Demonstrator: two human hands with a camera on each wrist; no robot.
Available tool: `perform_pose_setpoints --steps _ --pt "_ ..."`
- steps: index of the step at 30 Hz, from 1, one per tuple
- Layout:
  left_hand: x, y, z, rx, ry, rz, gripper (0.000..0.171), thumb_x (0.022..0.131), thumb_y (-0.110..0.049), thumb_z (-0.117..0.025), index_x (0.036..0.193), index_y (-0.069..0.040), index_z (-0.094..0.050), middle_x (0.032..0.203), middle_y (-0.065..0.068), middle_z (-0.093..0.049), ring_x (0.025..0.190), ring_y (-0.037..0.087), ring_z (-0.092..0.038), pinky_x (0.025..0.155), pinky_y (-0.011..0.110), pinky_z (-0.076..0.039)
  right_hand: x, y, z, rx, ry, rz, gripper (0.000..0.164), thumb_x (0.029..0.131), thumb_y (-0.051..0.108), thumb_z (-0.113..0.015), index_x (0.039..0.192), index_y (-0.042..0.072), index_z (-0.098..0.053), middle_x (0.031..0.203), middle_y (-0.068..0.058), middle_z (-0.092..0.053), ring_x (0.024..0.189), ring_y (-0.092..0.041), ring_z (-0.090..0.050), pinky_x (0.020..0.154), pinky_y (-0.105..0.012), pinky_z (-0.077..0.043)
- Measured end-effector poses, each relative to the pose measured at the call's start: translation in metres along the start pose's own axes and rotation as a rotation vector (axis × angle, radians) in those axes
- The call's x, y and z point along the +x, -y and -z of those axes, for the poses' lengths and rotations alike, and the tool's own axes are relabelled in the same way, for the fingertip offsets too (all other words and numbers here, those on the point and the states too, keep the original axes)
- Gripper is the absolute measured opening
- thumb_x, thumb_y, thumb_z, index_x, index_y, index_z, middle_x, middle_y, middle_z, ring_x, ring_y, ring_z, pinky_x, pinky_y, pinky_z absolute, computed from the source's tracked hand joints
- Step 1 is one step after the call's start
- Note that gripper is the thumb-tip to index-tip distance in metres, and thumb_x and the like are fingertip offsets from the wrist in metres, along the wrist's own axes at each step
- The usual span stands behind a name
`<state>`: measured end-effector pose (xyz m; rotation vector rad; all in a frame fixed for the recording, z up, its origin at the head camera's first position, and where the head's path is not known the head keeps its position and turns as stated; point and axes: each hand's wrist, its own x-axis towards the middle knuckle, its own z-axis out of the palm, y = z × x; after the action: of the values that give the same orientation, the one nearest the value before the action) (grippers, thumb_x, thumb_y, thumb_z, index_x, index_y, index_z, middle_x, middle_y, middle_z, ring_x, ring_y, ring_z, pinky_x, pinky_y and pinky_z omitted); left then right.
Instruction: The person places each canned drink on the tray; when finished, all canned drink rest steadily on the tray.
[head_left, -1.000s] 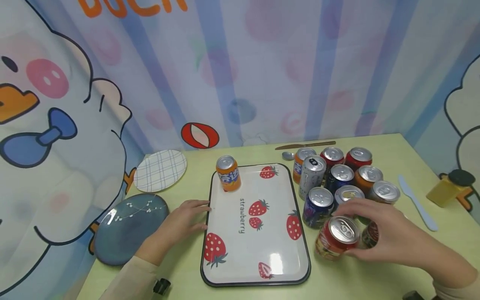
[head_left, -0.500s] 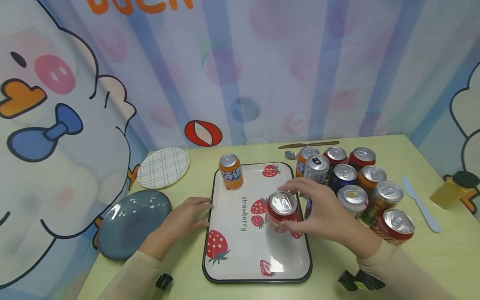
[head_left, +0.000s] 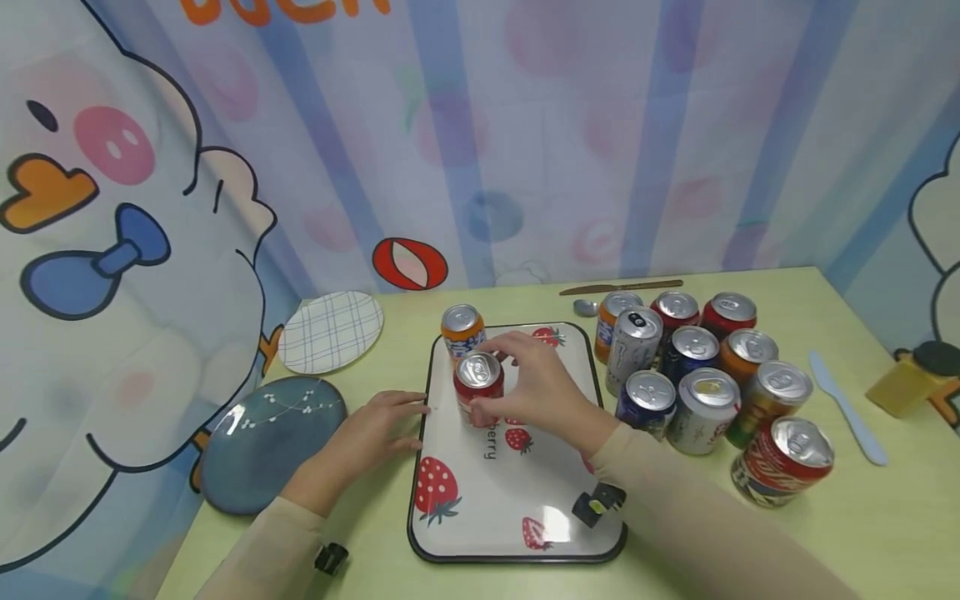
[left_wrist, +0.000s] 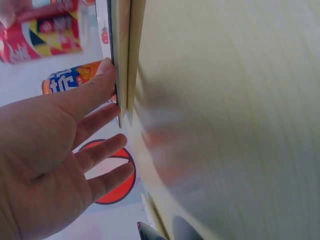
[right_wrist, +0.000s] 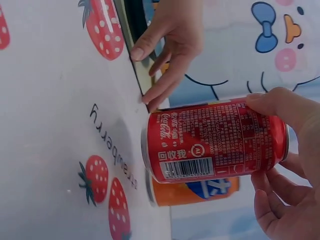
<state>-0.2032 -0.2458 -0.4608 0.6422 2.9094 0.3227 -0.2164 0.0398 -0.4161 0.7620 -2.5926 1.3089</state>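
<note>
My right hand (head_left: 536, 383) grips a red Coca-Cola can (right_wrist: 215, 142) near its top, thumb on one side and fingers on the other. The can is upright over the left part of the strawberry-print tray (head_left: 480, 517), just in front of an orange soda can (head_left: 460, 321) at the tray's back left corner. Whether the red can's base touches the tray is hard to tell. At the tray's left edge, my left hand (head_left: 378, 433) rests with relaxed fingers; in the left wrist view its thumb and fingertips (left_wrist: 117, 142) lie by the rim, holding nothing.
Several soda cans (head_left: 693, 350) stand grouped right of the tray, with another red can (head_left: 783, 462) nearer me. A dark plate (head_left: 273, 450) and a checked plate (head_left: 330, 333) lie left. Knives (head_left: 847, 408), a spoon (head_left: 585, 308) and a yellow bottle (head_left: 911, 379) are also around.
My right hand has carried the red can from beside the can group leftward across the tray to the orange can. My left hand has stayed at the tray's edge.
</note>
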Motion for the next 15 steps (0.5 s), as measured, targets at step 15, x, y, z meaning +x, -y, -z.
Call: perform_pose_setpoints --steps 15 --pt "0.000 0.000 0.000 0.000 -0.014 -0.018 0.055 0.087 -0.033 -0.083 0.137 -0.016 -0.068 0.152 0.009 -0.057 0.143 0.034 -0.050 0.115 0.052 -0.047 0.028 -0.013 -0.036 -0.001 -0.014 -0.036 0.065 0.074 0.029 -0.094 0.131 0.013 -0.066 0.134 -0.004 -0.067 0.112 -0.019 -0.064 0.094 -0.035 -0.060"
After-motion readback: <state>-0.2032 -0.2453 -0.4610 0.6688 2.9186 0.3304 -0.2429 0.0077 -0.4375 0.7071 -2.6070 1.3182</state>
